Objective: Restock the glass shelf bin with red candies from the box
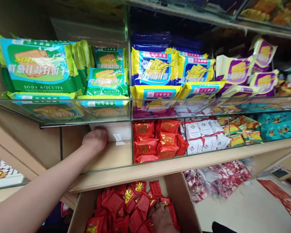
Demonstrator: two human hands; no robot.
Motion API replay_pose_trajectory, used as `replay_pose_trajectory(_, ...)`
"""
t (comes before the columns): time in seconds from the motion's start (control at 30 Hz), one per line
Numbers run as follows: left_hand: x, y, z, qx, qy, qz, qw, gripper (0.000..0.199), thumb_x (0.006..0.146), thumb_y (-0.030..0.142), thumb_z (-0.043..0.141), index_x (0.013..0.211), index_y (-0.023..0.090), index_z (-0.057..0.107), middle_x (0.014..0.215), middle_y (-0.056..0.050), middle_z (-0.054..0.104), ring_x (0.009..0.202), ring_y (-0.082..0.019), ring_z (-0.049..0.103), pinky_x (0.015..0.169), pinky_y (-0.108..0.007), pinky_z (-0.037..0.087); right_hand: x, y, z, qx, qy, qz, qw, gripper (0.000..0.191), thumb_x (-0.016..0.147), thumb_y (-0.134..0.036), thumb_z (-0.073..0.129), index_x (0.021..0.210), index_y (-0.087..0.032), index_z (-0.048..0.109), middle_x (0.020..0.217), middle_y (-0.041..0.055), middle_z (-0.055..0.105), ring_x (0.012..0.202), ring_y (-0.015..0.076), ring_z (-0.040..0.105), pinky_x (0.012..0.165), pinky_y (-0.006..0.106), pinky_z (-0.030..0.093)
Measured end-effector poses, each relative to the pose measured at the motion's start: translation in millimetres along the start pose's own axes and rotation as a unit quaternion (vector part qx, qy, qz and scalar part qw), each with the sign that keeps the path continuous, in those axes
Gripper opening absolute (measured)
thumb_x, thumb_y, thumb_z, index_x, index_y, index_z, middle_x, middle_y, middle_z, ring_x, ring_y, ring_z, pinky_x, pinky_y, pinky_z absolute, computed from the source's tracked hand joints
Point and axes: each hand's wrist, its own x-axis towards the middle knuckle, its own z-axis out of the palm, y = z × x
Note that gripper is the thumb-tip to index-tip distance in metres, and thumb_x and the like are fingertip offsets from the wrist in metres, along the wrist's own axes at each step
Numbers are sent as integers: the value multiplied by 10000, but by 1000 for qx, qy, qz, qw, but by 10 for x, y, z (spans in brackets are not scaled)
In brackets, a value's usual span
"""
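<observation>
Close head view, down at shelves (145, 170)

Bright red packets (113, 203), gold-lettered

Green biscuit packs (41, 69) stand left of yellow-edged blue packs (156, 69), with purple packs (239, 70) further right.

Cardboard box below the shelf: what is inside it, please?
Inside the box lie many red packets, some with gold characters, and the right hand rests among them. The top packets cover the bottom and whatever lies deeper.
</observation>
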Motion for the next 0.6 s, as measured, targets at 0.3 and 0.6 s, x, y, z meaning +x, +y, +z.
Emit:
replay_pose_trajectory(0.3, -111, -137, 131, 77, -25, 29, 996, 336, 730, 50, 386, 1024, 76, 547, 986, -180, 613, 902, -247, 604, 740, -299, 450, 66, 171, -18, -35, 16, 22, 999, 508, 741, 67, 290, 1063, -139, 623, 1212, 148, 551, 1065, 259, 529, 768, 371, 478)
replay_pose_trajectory(0.6, -348, -167, 235, 110, -52, -2, 993, 428, 761, 164, 428, 1171, 89, 521, 1355, -187, 373, 1155, -332, 438, 886, -393, 416, -118, 274, -283, 84, 40, -14, 996, 399, 699, 52, 320, 745, -103, 685, 822, 233, 677, 863, 337, 615, 731, 477, 421)
